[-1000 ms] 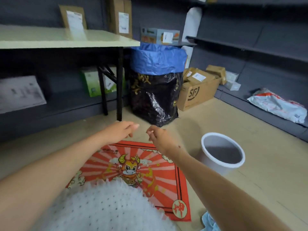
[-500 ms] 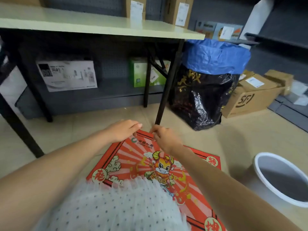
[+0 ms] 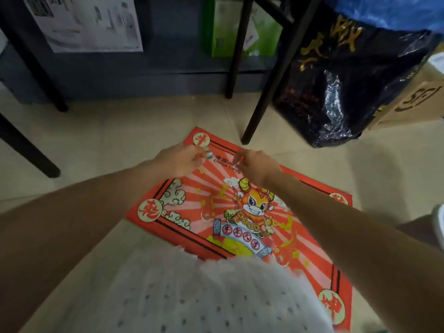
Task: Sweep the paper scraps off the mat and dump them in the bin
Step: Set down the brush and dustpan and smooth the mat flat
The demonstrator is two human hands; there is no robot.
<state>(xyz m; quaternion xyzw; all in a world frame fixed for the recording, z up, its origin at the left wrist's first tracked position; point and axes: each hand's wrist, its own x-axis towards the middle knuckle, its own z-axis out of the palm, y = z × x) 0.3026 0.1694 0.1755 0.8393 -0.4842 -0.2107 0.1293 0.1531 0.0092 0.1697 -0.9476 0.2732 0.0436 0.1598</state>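
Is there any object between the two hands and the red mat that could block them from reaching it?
Nothing visible blocks them. The left hand and the right hand are both over the far end of the red mat. The black table leg stands beyond the mat's far edge.

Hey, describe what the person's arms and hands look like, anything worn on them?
Both forearms are bare, with no sleeves showing. The left hand and right hand wear no gloves, and no rings, watch or bracelets can be made out. Below the arms is a white garment with small dark dots.
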